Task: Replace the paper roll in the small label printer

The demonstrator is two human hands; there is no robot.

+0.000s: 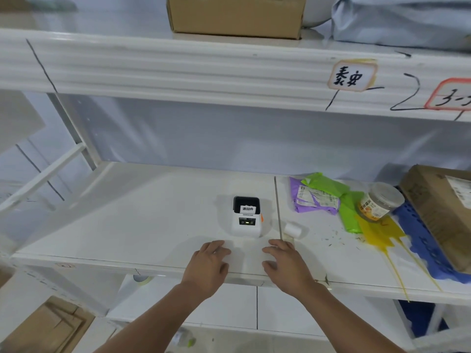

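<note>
A small white label printer stands on the white shelf, with a dark top section and a printed label sticking out of its slot. To its right lies a white paper roll on its side. My left hand rests flat on the shelf just in front of the printer, fingers spread, holding nothing. My right hand lies flat beside it, fingertips close to the paper roll without touching it.
At the right lie purple and green mailer bags, a clear jar on its side, a yellow bag, a blue mat and a cardboard box. An upper shelf overhangs.
</note>
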